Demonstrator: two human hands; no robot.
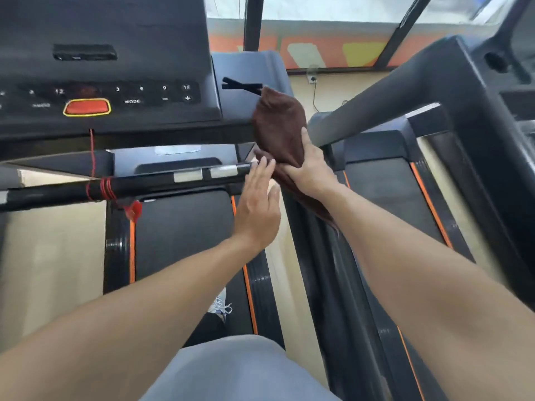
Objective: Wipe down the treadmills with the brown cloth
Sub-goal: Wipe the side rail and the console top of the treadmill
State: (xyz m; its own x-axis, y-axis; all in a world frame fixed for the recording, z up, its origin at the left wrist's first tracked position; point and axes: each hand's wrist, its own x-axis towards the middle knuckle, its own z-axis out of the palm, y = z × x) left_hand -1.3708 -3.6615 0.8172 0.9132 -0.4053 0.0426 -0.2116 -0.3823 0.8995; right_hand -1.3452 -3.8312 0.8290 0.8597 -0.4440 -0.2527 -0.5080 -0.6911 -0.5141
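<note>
The brown cloth (pixel 280 123) is bunched in my right hand (pixel 308 166), its upper part pressed against the right end of the treadmill console (pixel 115 94) and a tail hanging down below my wrist. My left hand (pixel 257 204) is flat with fingers apart, fingertips just touching the cloth beside the end of the black handlebar (pixel 162 183). It holds nothing. The treadmill belt (pixel 185 233) lies below both arms. A second treadmill (pixel 390 183) stands on the right.
A red safety cord (pixel 105 189) is wound round the handlebar, with a red clip hanging below. The second treadmill's grey handrail (pixel 405 91) slopes up to the right, close to my right hand. A strip of floor (pixel 289 285) runs between the machines. My shoe (pixel 221 306) rests on the belt.
</note>
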